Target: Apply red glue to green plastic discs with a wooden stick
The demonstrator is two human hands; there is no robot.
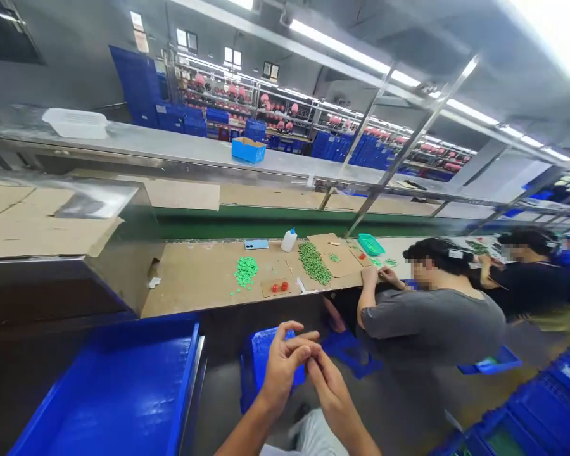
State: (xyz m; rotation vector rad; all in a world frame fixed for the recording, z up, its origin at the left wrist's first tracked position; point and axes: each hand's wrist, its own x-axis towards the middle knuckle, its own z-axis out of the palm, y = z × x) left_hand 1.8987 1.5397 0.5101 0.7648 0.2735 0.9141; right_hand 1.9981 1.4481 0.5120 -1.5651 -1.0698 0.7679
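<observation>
Left hand point(281, 366) and right hand point(331, 387) meet short of the bench point(194, 275)

Closest to me, the two hands come together at the fingertips, thumbs and forefingers narrowed, the left's other fingers loosely spread; I can't tell whether anything small is pinched between them. It looks like a bit of fingertip handling, or a pause, away from the bench. Below them is a blue stool point(262, 347).

Farther on, the red pieces point(284, 286) lie on a small card point(268, 291) near the bench's front edge, beyond the hands and clear of both. Picking one up would seem to call for a forward reach and a fine pinch. Past the card, green discs point(246, 271) lie to the left and a green heap point(314, 263) to the right, with a white bottle point(289, 241) behind.
</observation>
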